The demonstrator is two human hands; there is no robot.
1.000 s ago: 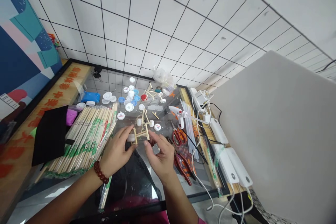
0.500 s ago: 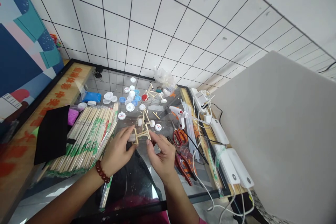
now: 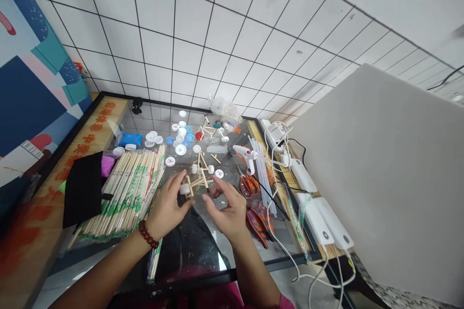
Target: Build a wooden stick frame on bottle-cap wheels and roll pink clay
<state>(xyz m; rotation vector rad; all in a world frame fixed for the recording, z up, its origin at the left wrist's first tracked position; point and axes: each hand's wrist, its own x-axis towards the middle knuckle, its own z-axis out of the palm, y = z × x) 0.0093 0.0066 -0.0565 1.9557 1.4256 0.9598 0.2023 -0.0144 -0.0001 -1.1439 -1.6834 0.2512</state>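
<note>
1 stick-frame (image 3: 197,183) in left fingers (image 3: 176,183); right fingers (image 3: 224,188) parted.

Big orange-red Chinese letters (image 3: 96,127) run down the pale wooden left edge (image 3: 118,115) of the glass-topped counter (image 3: 213,278). Two look like 中奖; the rest are too blurry. Green print on the clear plastic chopstick wrappers (image 3: 128,198) is too small to read.

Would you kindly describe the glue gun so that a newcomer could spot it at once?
On the glass table, look past the right hand to the red scissors. Just beyond them is the glue gun, white and pistol-shaped, unlike the straight, clear sticks beside it.
</note>
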